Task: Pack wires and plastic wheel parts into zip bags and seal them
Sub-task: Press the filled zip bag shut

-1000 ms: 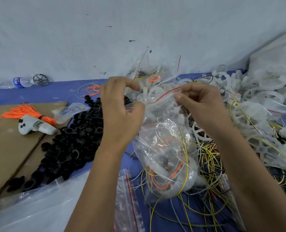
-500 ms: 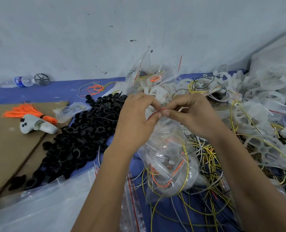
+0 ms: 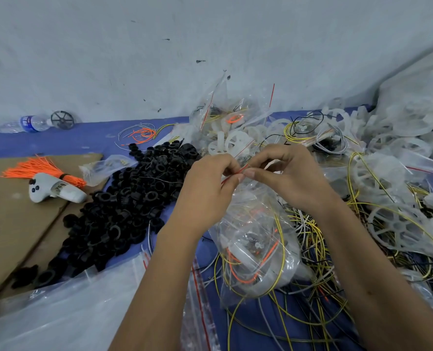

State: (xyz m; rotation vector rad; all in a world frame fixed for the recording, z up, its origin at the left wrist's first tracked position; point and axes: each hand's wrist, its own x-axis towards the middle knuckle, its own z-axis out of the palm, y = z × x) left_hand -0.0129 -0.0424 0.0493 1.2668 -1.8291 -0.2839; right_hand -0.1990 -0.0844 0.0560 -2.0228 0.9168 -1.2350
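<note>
1. Pale grey wall (image 3: 210, 46) at the back; below it a blue-covered work surface (image 3: 88, 140) buried in parts.
2. Landmark: the filled zip bag (image 3: 256, 239) you hold up at centre. Clear plastic, red zip strip at its mouth; inside are a white plastic wheel, orange and yellow wires and some small parts I can't make out.
3. Your left hand (image 3: 205, 191) pinches the bag's mouth at the red strip, thumb and fingers curled tight on it.
4. Your right hand (image 3: 288, 178) pinches the same strip, its fingertips touching the left hand's. Whether the zip is fully closed is hidden by your fingers.
5. Under and right of the bag: loose yellow, black and white wires (image 3: 311, 287) tangled on the blue cover.
6. Right of the bag: heap of white plastic wheels (image 3: 397, 224).
7. Behind the bag: already packed bags (image 3: 223, 115) piled against the wall.
8. Left of the bag: pile of black plastic rings (image 3: 124, 198).
9. Further left: brown cardboard (image 3: 12, 224) carrying a white handheld controller (image 3: 55, 191) and a bundle of orange wires (image 3: 40, 169).
10. Far left by the wall: a water bottle (image 3: 30, 123) lying on its side, a dark wheel (image 3: 62, 120) just beside it.
11. Below-left of the bag: a stack of empty zip bags (image 3: 200, 300) and a large clear plastic sheet (image 3: 58, 312).
</note>
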